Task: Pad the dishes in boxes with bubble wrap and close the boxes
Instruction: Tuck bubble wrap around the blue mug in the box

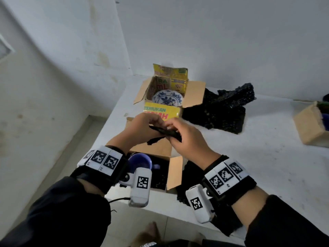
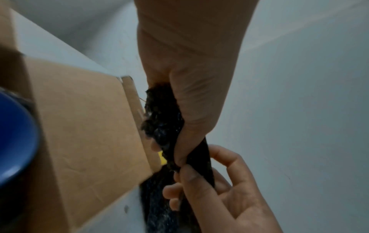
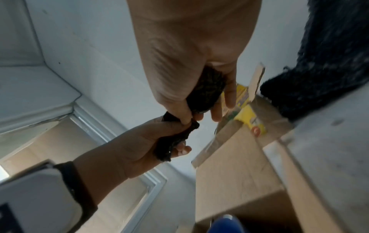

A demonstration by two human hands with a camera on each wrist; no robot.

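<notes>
Both hands hold a crumpled strip of black bubble wrap [image 1: 166, 133] above the near open cardboard box [image 1: 175, 172], which holds a blue mug [image 1: 140, 162]. My left hand [image 1: 151, 123] grips the strip's left end, and my right hand [image 1: 176, 130] pinches it just beside. From the left wrist, the strip [image 2: 163, 116] runs under my left hand [image 2: 189, 102] down to the right hand [image 2: 199, 181]. From the right wrist, the right hand [image 3: 199, 102] and left hand [image 3: 159, 134] clutch the strip [image 3: 207, 89]. Behind stands a yellow box [image 1: 160, 113] with a blue-and-white plate [image 1: 167, 99], flaps open.
A heap of black bubble wrap [image 1: 226, 111] lies right of the yellow box, and more [image 1: 188, 177] sits beside the near box. A third cardboard box [image 1: 309, 127] stands at the right edge. The white counter [image 1: 249, 166] ends at a wall behind and drops off on the left.
</notes>
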